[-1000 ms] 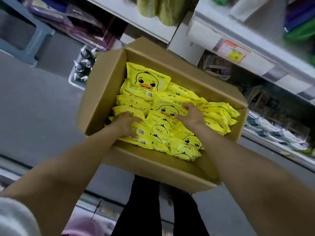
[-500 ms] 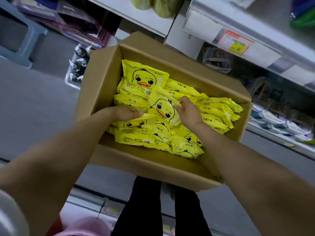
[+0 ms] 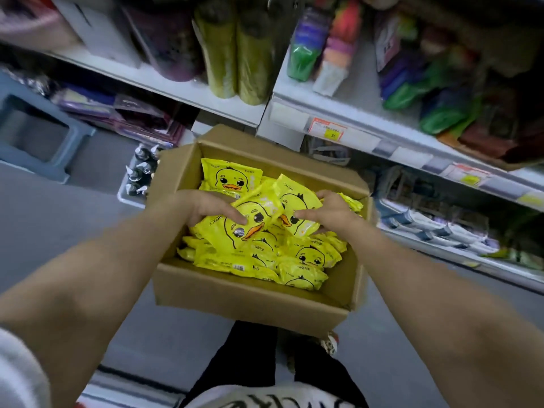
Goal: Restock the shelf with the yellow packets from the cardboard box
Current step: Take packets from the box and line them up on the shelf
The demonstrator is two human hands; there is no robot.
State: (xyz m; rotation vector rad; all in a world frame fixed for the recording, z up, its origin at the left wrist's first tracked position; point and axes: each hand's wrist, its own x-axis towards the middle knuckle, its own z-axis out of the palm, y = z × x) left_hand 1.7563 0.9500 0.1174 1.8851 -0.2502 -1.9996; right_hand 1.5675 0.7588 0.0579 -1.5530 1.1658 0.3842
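Shop aisle: grey floor (image 3: 59,231), white shelf (image 3: 282,113) ahead, price tag (image 3: 326,129) on it. Open cardboard box (image 3: 250,301) heaped with yellow packets (image 3: 259,260), directly beneath left grip (image 3: 212,209) and right grip (image 3: 329,213). Left grip clamped on a raised packet (image 3: 253,228); right grip pinched on a second packet (image 3: 297,201), overlapping the first. Likely trouble: slick film sliding free, or loose neighbours dragged over the box wall on the lift. Green rolls (image 3: 253,63) and coloured bags (image 3: 435,113) above the grips, crowding the shelf; grey stool (image 3: 38,136) out beyond the left grip.
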